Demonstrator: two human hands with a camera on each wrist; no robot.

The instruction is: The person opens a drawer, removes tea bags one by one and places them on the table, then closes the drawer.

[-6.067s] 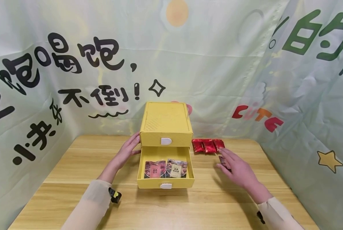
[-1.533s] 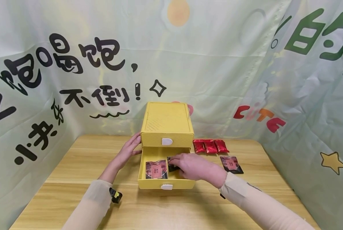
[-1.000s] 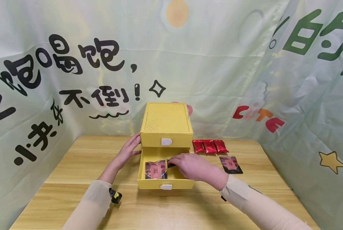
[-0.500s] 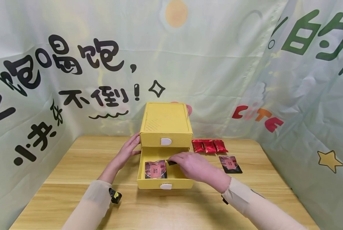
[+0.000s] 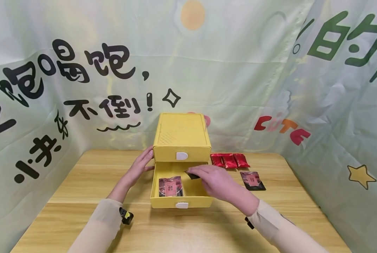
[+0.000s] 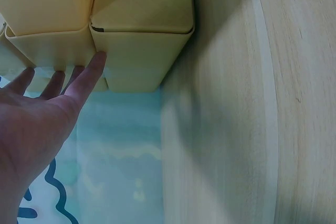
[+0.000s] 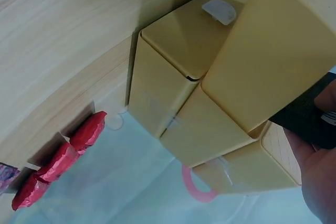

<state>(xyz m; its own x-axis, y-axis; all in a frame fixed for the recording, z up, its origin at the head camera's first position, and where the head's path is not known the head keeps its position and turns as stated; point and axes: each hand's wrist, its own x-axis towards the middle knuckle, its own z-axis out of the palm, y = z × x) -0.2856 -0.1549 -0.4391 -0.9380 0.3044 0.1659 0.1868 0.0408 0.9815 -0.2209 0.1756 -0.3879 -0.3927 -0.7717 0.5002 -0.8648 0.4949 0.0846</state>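
Note:
In the head view a yellow drawer box (image 5: 182, 130) stands at the table's middle, with a lower drawer (image 5: 196, 191) pulled out. My left hand (image 5: 137, 168) rests against the box's left side; the left wrist view shows its fingers (image 6: 86, 80) straight along the wall. Over the drawer's right half, my right hand (image 5: 218, 182) pinches a dark tea sachet (image 5: 193, 175), tilted and partly covered by the fingers. Its dark back (image 7: 304, 109) shows beside the drawer wall in the right wrist view. A pink-labelled tea sachet (image 5: 171, 186) lies in the drawer's left half.
To the right of the box, several red foil packets (image 5: 229, 161) sit in a row. Another pink-labelled sachet (image 5: 253, 181) lies nearer on the wooden table (image 5: 188, 232). Printed cloth (image 5: 239, 88) hangs behind and at both sides.
Earlier the right hand was at a sachet on the table, which now lies there released. It then reached into the drawer and has raised and tilted the right-hand sachet. The left hand has stayed.

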